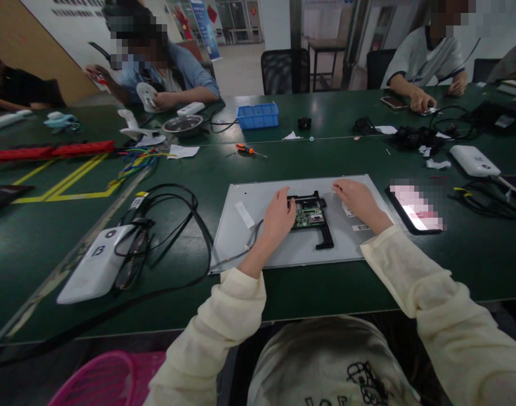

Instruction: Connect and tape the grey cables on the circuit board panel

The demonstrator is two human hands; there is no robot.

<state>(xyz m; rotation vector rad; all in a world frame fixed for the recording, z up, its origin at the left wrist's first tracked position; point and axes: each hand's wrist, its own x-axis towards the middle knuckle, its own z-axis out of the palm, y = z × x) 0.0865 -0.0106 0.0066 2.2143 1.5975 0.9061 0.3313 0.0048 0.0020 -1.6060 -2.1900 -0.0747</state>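
Note:
A grey flat panel (283,256), like the back of a display, lies on the green table in front of me. On it sits a green circuit board (302,217) set in a black plastic bracket (325,235). My left hand (278,214) closes around the bracket's left side, the thumb by the board and the fingers near its upper corner. My right hand (354,198) is over the panel's upper right part, apart from the bracket. Its fingertips are pressed together, and what they hold, if anything, is too small to see. A thin cable (249,243) runs beside my left wrist.
A lit phone (416,208) lies right of the panel. At left are a white power bank (95,265) and looped black cables (194,208). Further back are an orange screwdriver (251,150), a blue basket (258,115) and a metal bowl (182,125). Other people sit across the table.

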